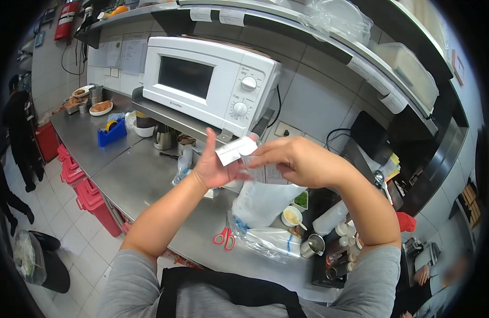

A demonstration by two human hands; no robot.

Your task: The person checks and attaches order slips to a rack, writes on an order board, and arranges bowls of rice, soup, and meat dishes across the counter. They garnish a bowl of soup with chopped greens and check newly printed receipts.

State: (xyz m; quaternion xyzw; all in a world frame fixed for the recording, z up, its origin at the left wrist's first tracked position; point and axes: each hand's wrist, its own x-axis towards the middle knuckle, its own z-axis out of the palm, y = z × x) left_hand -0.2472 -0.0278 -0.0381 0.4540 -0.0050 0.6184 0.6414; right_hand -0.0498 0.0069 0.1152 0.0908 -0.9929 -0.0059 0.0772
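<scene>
My left hand (215, 168) is held palm up over the counter, thumb raised and fingers stretched out. A small folded white paper slip (231, 152) lies across its fingers. My right hand (289, 159) comes in from the right, its fingertips pinched at the slip's right end; fine detail there is blurred. Beneath both hands stands a white plastic bag (263, 205), with a printed paper (276, 175) at its top, partly covered by my right hand. Red-handled scissors (224, 238) lie left of the bag. Flat clear plastic packaging (271, 244) lies in front of it.
A white microwave (183, 77) sits on a raised shelf behind. To the right are a small bowl with a spoon (292, 216), a metal cup (312, 245) and several bottles (340, 254). A blue tape dispenser (112, 133) stands left. Another person's hand (422, 274) shows at lower right.
</scene>
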